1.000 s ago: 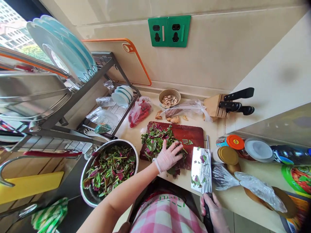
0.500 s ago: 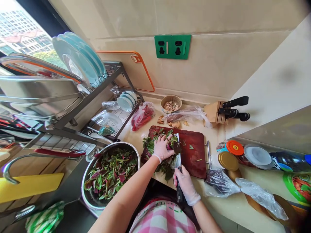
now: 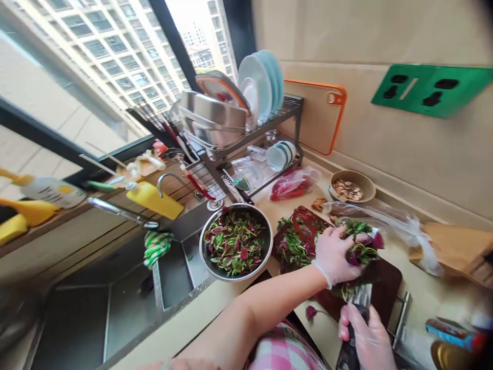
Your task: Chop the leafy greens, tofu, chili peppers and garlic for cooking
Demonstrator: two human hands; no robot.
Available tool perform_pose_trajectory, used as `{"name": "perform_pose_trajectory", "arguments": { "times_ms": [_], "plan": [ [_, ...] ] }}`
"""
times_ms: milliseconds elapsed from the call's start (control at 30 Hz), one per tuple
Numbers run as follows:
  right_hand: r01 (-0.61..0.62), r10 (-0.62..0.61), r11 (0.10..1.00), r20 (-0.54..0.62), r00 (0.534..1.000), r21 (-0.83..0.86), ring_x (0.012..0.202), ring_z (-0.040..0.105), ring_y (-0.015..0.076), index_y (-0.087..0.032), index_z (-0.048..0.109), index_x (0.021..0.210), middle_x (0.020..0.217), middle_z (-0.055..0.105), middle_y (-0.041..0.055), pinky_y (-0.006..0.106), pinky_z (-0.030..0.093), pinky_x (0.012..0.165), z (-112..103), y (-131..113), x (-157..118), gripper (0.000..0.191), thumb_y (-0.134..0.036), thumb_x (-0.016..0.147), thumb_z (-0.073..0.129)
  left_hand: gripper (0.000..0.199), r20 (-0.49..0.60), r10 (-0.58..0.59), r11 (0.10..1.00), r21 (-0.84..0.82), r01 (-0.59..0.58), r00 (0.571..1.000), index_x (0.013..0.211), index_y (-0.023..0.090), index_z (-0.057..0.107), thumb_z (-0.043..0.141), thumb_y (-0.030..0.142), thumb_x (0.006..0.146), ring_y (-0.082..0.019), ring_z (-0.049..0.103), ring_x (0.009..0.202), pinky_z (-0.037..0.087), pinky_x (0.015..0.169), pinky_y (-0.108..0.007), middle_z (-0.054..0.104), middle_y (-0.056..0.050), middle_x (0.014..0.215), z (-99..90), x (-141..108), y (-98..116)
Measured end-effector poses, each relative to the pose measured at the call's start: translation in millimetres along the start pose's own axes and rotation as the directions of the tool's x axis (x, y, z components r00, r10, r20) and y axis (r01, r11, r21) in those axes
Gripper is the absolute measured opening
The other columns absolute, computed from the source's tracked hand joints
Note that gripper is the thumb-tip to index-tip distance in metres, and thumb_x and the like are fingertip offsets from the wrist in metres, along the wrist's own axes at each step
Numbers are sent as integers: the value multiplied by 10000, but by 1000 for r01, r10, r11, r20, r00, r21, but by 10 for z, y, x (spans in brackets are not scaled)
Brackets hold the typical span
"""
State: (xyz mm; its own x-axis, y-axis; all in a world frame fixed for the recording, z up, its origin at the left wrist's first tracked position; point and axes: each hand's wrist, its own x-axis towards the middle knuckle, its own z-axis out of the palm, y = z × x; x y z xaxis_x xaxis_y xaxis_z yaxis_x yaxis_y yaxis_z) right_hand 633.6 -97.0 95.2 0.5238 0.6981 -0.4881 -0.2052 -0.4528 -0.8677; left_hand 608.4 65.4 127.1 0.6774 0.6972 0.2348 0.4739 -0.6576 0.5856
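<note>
My left hand (image 3: 336, 253), in a clear glove, is closed around a bunch of purple and green leafy greens (image 3: 362, 250) above the right part of the dark red cutting board (image 3: 387, 280). In my gloved right hand (image 3: 370, 336) is the black handle of a kitchen knife (image 3: 348, 347). Its broad blade points away from me, just below the bunch, partly hidden by leaves. More cut greens (image 3: 293, 247) lie on the board's left side. A leaf with a stem (image 3: 311, 311) rests by the board's near edge. Left of the board stands a colander (image 3: 268, 222) full of cut leaves.
A sink (image 3: 133, 303) with a faucet (image 3: 123, 211) lies to the left. Behind the colander rises a dish rack (image 3: 269, 128) with plates and pans. A basket of garlic (image 3: 352, 190), a bag of red peppers (image 3: 290, 184) and a knife block (image 3: 454, 252) line the back.
The view has swung left, bringing the sink and window in. My left hand has shifted right across the board with the bunch, and the knife has moved along with it.
</note>
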Motion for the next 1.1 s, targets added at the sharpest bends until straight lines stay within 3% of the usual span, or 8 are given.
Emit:
{"name": "perform_pose_trajectory", "arguments": {
  "times_ms": [167,333,433,533,667,867,967,1100],
  "plan": [
    [36,-40,999,183,982,27,390,434,83,-228,398,700,515,492,-74,223,363,437,275,-347,-92,368,-568,760,527,625,-130,-89,989,104,102,988,1273,344,452,575,508,682,-272,428,1118,400,945,-445,414,-50,1336,-735,-122,-45],
    [5,-11,1000,446,895,14,345,399,51,-224,395,739,504,460,-102,177,307,368,1029,-659,-256,280,-462,740,543,571,-268,-279,914,219,340,922,1283,316,455,555,431,733,-276,431,1128,391,963,-413,438,-52,1326,-1513,-611,-462],
    [10,-35,999,608,793,45,337,393,36,-218,412,783,528,464,-108,150,283,341,1472,-709,-223,164,-357,759,495,526,-351,-426,812,258,524,834,1293,279,448,506,314,772,-257,429,1173,374,993,-373,460,-48,1318,-1739,-917,-884],
    [-28,6,999,637,771,25,304,369,39,-220,410,811,510,449,-122,149,274,305,1664,-677,-103,170,-351,741,492,512,-327,-549,706,311,637,769,1293,273,446,480,298,783,-241,482,1125,405,939,-353,525,-57,1241,-1735,-1105,-1296],
    [-22,35,999,538,843,-30,315,379,41,-221,402,801,514,449,-121,149,274,312,1385,-646,-37,165,-351,750,489,478,-173,-664,573,508,643,728,1193,263,544,540,373,728,-320,469,1096,411,837,-442,536,-102,1218,-1529,-1165,-1583],
    [106,-34,959,262,964,-263,369,433,64,-213,461,841,563,488,-89,184,327,386,319,-568,178,263,-471,790,465,529,-141,-648,538,611,581,749,1245,238,504,532,400,743,-348,382,1159,325,895,-484,447,-148,1318,-1283,-1080,-1568],
    [173,-185,774,43,982,-609,429,521,122,-203,534,974,579,565,-40,232,387,461,-140,-453,522,331,-471,802,447,575,-108,-680,545,587,599,725,1303,254,442,509,427,758,-351,357,1205,303,927,-499,409,-146,1365,-1324,-1053,-1548],
    [158,-311,362,40,950,-919,627,640,190,-214,592,1050,750,693,66,248,392,530,-384,-361,946,314,-364,832,424,948,49,-717,618,507,601,695,1437,306,169,572,625,640,-431,206,1320,222,975,-605,215,-143,1495,-1603,-1040,-1521]
  ]
}}
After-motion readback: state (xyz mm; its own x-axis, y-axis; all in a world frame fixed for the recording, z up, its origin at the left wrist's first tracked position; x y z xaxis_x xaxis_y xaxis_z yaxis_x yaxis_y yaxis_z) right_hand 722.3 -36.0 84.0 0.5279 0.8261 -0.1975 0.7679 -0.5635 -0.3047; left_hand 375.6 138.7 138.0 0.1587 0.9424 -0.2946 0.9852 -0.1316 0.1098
